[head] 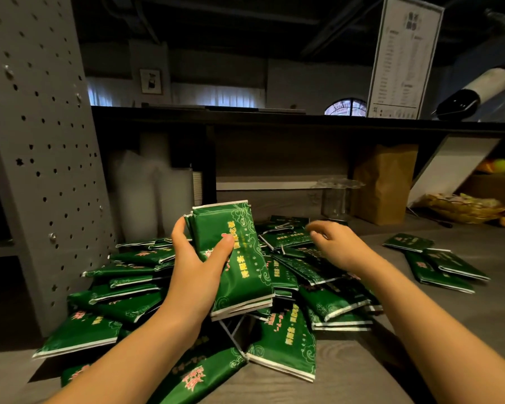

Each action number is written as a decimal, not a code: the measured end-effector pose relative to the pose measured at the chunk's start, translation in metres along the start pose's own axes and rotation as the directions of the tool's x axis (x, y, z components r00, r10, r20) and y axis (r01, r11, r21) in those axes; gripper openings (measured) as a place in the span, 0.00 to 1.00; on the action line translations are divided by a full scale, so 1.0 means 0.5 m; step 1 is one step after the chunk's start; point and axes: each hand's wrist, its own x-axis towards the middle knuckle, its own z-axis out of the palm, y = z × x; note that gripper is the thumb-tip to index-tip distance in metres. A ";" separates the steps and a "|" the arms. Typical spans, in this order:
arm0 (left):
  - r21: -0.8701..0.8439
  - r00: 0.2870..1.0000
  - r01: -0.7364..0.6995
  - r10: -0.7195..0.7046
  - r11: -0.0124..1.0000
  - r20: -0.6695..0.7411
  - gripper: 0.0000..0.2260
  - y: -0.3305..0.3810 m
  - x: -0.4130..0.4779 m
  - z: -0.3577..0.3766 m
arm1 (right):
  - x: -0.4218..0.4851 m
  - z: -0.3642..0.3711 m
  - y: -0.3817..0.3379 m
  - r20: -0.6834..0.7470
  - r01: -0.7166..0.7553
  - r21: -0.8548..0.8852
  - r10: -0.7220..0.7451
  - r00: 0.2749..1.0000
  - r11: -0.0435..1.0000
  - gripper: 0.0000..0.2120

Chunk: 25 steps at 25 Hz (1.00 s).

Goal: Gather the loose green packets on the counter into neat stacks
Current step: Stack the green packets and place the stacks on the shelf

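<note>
Packets (239, 275) in left hand (190, 262), paper bag (385, 182) beyond

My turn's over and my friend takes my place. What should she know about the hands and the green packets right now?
Left hand: grips a small stack of packets, held above the pile.
Right hand: empty, fingers loosely curled, over the pile.
Done: only that held stack.
Left: the big messy pile on the counter, plus a few stray packets off to the right.
</note>
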 end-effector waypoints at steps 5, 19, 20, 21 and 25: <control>0.011 1.000 0.002 -0.002 1.000 0.013 0.28 -0.002 -0.003 0.003 | 0.009 0.020 0.049 0.260 -0.162 0.002 0.156 0.953 0.987 0.25; 0.002 1.000 -0.011 0.011 1.000 0.012 0.31 -0.011 0.005 -0.001 | -0.015 -0.031 0.018 0.005 -0.167 -0.025 0.167 0.986 0.986 0.28; 0.001 1.000 -0.013 0.013 1.000 0.010 0.31 -0.011 0.006 -0.002 | -0.014 -0.034 0.018 -0.043 -0.166 -0.015 0.165 0.985 0.986 0.25; -0.002 1.000 -0.011 0.011 1.000 0.009 0.31 -0.012 0.007 -0.002 | -0.014 -0.037 0.015 -0.089 -0.141 0.028 0.143 0.986 0.990 0.22; -0.011 1.000 0.007 -0.007 1.000 0.011 0.30 -0.014 0.008 -0.002 | -0.023 -0.050 -0.013 -0.230 0.037 0.398 0.061 0.971 0.917 0.15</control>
